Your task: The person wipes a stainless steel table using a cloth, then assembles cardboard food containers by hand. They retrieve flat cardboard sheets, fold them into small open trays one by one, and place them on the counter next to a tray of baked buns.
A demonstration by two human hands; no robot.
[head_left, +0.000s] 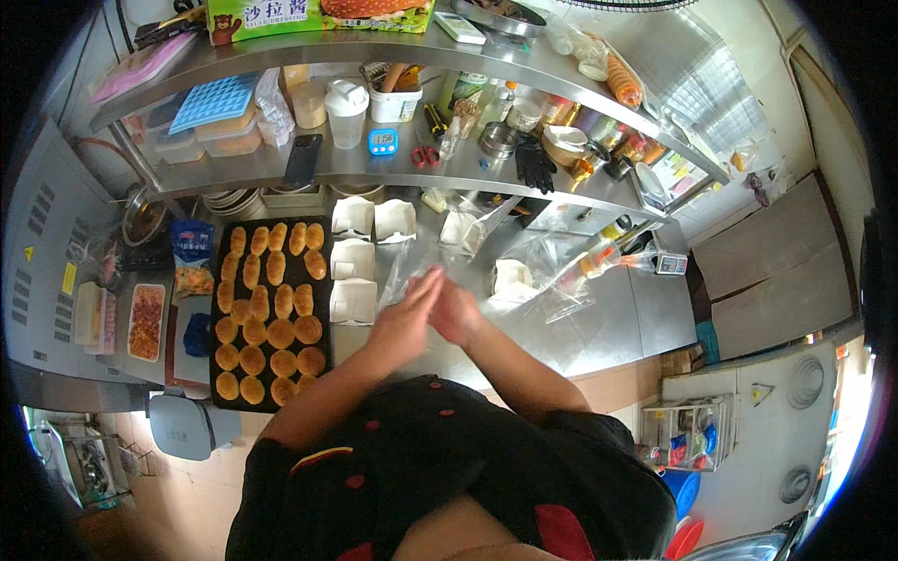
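Over the steel worktop, my left hand (404,313) and my right hand (456,311) meet palm to palm, fingers stretched out and pointing away from me. Nothing shows between them, though the inner sides of the palms are hidden. Just left of them stand several white paper boxes (353,301) in a small block. A clear plastic bag (398,271) lies beside the boxes, close to my left fingertips. Farther right, one white box (513,279) sits among crumpled clear plastic (566,290), and another white box (462,231) stands beyond my fingers.
A dark baking tray (222,309) of golden-brown buns lies to the left. Left of it are a blue packet (193,245) and a container of reddish shreds (147,321). Steel shelves (374,171) cross above, holding a phone (302,161), a blue timer (383,142) and black gloves (535,165).
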